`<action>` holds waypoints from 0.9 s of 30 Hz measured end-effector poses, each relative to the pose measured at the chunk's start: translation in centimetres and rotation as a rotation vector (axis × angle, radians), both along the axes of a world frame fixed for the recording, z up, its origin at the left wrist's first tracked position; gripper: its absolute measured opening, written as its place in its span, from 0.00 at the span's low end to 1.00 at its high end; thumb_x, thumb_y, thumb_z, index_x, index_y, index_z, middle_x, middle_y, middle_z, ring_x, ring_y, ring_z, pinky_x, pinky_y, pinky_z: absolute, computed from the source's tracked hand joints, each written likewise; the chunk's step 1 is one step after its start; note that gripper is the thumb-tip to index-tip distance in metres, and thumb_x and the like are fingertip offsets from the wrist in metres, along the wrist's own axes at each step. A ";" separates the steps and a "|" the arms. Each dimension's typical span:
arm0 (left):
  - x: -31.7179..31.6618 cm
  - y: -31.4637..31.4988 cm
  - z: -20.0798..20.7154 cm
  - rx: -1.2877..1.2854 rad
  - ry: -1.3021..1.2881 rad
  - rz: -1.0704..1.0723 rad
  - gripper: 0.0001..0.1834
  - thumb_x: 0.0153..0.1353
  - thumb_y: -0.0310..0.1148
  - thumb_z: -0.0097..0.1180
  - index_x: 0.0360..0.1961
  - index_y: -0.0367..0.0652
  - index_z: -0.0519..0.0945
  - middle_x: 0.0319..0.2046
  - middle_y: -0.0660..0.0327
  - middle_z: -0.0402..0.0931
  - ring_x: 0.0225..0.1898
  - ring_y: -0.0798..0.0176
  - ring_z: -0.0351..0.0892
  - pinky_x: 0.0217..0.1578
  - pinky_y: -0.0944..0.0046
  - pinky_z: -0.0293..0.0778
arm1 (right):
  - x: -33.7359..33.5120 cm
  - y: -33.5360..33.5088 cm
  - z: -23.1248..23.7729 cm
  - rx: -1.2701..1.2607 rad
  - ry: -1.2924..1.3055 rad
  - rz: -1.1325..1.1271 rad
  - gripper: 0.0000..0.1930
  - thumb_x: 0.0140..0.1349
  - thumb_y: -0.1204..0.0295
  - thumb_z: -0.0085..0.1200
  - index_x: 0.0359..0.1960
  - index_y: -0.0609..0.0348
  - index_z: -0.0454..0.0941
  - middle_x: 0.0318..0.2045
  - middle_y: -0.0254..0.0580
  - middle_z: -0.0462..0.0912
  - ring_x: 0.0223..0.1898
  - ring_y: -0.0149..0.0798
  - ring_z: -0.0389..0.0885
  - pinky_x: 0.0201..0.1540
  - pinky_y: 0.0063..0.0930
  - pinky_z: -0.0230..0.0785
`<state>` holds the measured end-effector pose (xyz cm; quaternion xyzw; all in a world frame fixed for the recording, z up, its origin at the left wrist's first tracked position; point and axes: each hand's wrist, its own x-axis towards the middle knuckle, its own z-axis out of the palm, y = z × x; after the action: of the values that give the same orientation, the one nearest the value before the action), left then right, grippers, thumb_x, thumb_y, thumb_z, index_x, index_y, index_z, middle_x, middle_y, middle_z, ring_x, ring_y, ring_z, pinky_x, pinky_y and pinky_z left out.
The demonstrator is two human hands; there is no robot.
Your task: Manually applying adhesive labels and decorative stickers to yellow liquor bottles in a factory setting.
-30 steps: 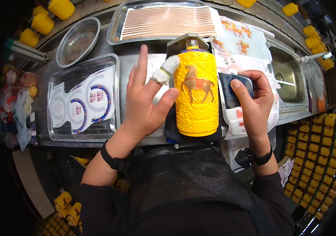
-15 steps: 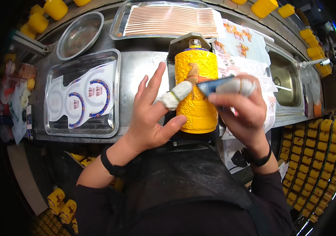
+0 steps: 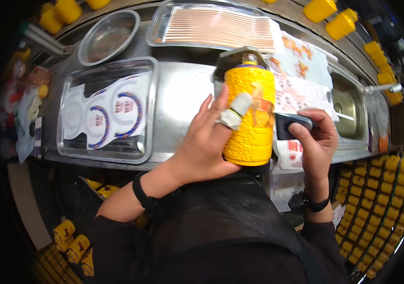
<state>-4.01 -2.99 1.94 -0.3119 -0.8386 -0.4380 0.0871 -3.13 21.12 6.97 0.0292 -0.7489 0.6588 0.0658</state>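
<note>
A yellow embossed bottle [image 3: 248,137] with a clear neck stands at the middle, near the table's front edge. On its front is a brown horse decal [image 3: 261,106]. My left hand [image 3: 206,142] is against its left side, the thumb at the base and a finger wrapped in white cloth lying across the front, beside the decal. To the right of the bottle, apart from it, my right hand [image 3: 316,137] pinches a flat dark-blue scraper [image 3: 287,126] between thumb and fingers.
A dark angular holder [image 3: 225,61] sits behind the bottle. Trays of striped strips [image 3: 221,26] and curved blue decals [image 3: 116,111], and a metal bowl [image 3: 109,38], lie left and behind. Decal sheets [image 3: 299,92] and a sink [image 3: 348,102] are right. Yellow bottles fill a rack [image 3: 377,199].
My right hand has drawn the scraper off the decal, right of the bottle. My left hand has closed in on the bottle's side. The whole view has shifted slightly.
</note>
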 end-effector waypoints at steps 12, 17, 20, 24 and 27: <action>0.5 -5.9 0.1 0.038 -0.284 0.198 0.37 0.51 0.44 0.70 0.57 0.34 0.70 0.49 0.44 0.77 0.49 0.43 0.79 0.50 0.54 0.74 | -1.5 4.3 -1.9 -0.250 -0.286 0.040 0.09 0.65 0.71 0.48 0.36 0.66 0.74 0.32 0.37 0.78 0.30 0.26 0.76 0.35 0.20 0.69; 1.1 -8.5 -1.0 0.267 -0.447 0.392 0.20 0.58 0.22 0.59 0.53 0.32 0.74 0.33 0.60 0.82 0.32 0.72 0.79 0.37 0.71 0.75 | -3.6 3.4 -1.0 0.247 -0.230 -0.037 0.12 0.64 0.68 0.52 0.29 0.66 0.80 0.28 0.35 0.82 0.33 0.25 0.75 0.40 0.19 0.65; 1.1 -7.4 -0.7 0.309 -0.489 0.342 0.23 0.61 0.19 0.54 0.59 0.33 0.71 0.29 0.63 0.79 0.30 0.74 0.77 0.35 0.73 0.74 | -4.8 5.7 -3.1 0.257 -0.250 -0.139 0.09 0.61 0.69 0.57 0.31 0.63 0.80 0.19 0.25 0.74 0.21 0.18 0.68 0.24 0.16 0.59; 1.0 -6.3 -0.3 0.271 -0.528 0.351 0.23 0.61 0.21 0.53 0.59 0.34 0.71 0.24 0.67 0.74 0.25 0.76 0.72 0.29 0.75 0.70 | -7.4 11.8 -6.1 0.443 -0.167 -0.248 0.09 0.58 0.69 0.58 0.32 0.64 0.81 0.18 0.26 0.73 0.21 0.20 0.67 0.24 0.19 0.59; 0.6 -5.7 -0.1 0.283 -0.561 0.349 0.22 0.62 0.21 0.53 0.59 0.34 0.72 0.24 0.67 0.74 0.25 0.76 0.71 0.28 0.76 0.69 | -9.9 16.6 -6.9 0.682 -0.223 -0.268 0.09 0.55 0.69 0.57 0.33 0.62 0.83 0.21 0.33 0.79 0.22 0.24 0.72 0.27 0.22 0.64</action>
<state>-3.42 -8.74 1.79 -0.0168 -0.8016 -0.5968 -0.0306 -13.03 37.76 0.08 -0.1203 -0.9248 0.3567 0.0561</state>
